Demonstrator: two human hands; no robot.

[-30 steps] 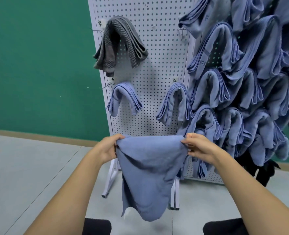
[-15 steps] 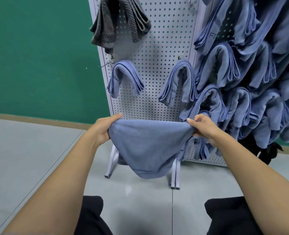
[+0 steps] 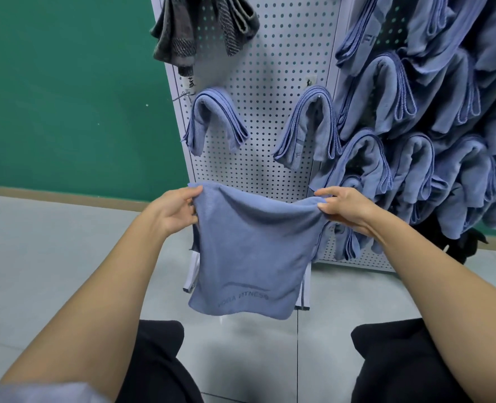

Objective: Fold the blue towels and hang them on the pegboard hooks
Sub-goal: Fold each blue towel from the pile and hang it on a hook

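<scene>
Both L hand (image 3: 171, 212) & R hand (image 3: 347, 210) pinch blue towel (image 3: 249, 251) top corners w/ curled fingers.

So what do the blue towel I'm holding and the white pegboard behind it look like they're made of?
The blue towel: soft matte knit, probably microfiber; it drapes limply and shows a fine ribbed texture. The pegboard: rigid sheet with regular punched holes and smooth white coating, likely painted metal.

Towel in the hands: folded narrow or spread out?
Spread out. The left hand and right hand pinch the blue towel by its top corners; it hangs as one wide panel. Doubled behind: cannot tell.
</scene>
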